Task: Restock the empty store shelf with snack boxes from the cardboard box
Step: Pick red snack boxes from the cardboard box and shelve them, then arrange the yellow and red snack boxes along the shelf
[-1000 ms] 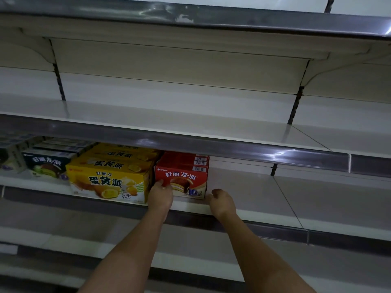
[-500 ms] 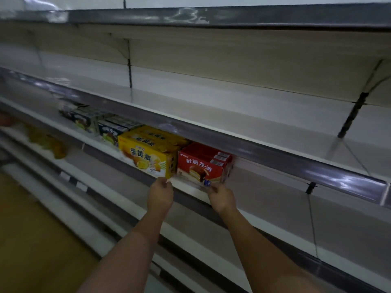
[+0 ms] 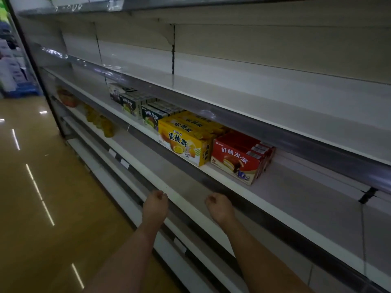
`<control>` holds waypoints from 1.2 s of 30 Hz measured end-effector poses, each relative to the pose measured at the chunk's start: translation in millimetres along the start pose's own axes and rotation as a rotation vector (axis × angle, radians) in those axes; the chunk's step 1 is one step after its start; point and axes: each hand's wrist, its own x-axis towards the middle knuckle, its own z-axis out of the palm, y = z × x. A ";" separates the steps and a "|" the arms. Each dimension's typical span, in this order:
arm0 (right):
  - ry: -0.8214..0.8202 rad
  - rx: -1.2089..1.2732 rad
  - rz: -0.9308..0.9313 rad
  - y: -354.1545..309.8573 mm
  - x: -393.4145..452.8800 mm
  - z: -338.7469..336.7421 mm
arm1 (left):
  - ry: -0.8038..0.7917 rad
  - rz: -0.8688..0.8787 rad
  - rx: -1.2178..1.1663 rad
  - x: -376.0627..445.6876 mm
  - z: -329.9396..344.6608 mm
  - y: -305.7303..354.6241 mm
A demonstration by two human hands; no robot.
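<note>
Shelf (image 3: 285,193) — red box (image 3: 236,161) set | left hand (image 3: 155,205), right hand (image 3: 220,209) — curled, empty, apart

Yellow box (image 3: 186,142): "蛋黄派", "22%". Red box (image 3: 234,163): "好丽友·派", "10". Green box (image 3: 150,119): "好丽友·派".

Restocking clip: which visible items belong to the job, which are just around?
Job: red snack boxes, yellow snack boxes, dark green snack boxes, white shelf, left hand, right hand.
Around: orange packets lower down, glossy floor.
</note>
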 end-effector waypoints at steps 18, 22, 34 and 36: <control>-0.450 -0.185 -0.222 -9.9 -27.0 94.7 | 0.357 -0.402 -0.062 -89.5 -55.7 -109.4; -0.614 -0.218 -0.307 -11.8 -65.8 120.4 | 0.476 -0.520 -0.018 -153.3 -66.3 -135.7; -0.996 -0.297 -0.488 -33.1 -207.6 217.3 | 0.785 -0.770 -0.125 -310.3 -125.3 -214.1; -1.033 -0.308 -0.491 -35.6 -231.2 237.7 | 0.807 -0.772 -0.150 -331.9 -135.8 -228.0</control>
